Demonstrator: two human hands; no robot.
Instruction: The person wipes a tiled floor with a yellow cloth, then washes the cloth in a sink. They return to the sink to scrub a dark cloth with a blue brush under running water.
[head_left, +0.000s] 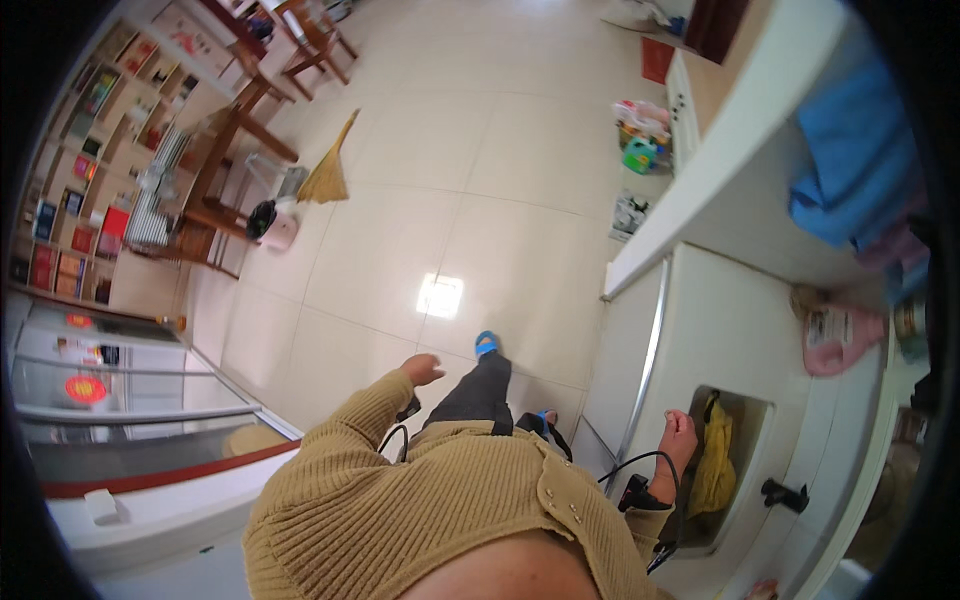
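Note:
My left hand (425, 369) hangs over the tiled floor in front of my body, fingers loosely bent and nothing in it. By the white washbasin counter (697, 330), my right hand (679, 431) is raised with its fingers curled. Its palm side is hidden, and no object shows in it. Just to its right, a yellow cloth (712, 465) hangs in the rectangular sink basin (763, 420). A black faucet (784, 495) stands behind the basin. On the counter's far side is a pink plastic bottle (841, 339) with a label.
Blue cloth (855, 157) hangs at the upper right. A straw broom (330, 172) and a pink trash bin (279, 231) stand near a wooden table (199, 187) and chairs. Bags and a green bottle (640, 155) lie by a cabinet. A glass sliding door (150, 390) is at left.

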